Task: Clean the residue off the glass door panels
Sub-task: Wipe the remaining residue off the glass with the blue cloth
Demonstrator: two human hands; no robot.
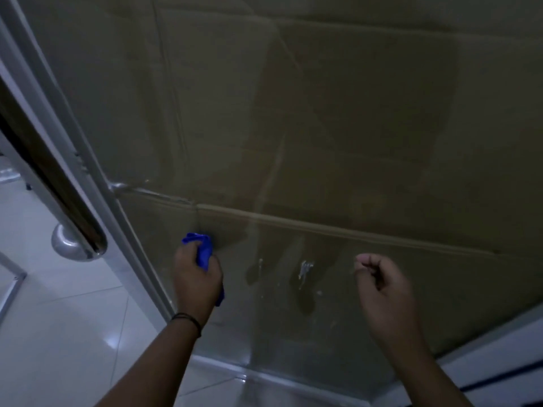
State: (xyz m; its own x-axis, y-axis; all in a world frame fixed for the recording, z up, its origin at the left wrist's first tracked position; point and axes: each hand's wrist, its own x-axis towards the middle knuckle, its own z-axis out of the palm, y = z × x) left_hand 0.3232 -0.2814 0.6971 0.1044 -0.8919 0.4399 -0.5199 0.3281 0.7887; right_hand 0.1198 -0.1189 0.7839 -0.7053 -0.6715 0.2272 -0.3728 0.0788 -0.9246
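Cloth against the glass, residue between the hands

The left hand [196, 277] grasps a blue cloth [202, 251] pressed to the glass [323, 127]. The right hand [382, 286] hovers with fingers curled, holding nothing. White residue [305, 268] streaks the glass between the hands; a handle [73, 227] lies left of them.

Dim light; glossy white floor tiles [58, 333] at left, brown cardboard [382, 113] behind the pane

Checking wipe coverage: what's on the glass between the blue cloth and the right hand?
Head view: white residue smears on the glass panel, between the blue cloth gripped by the left hand and the right hand.
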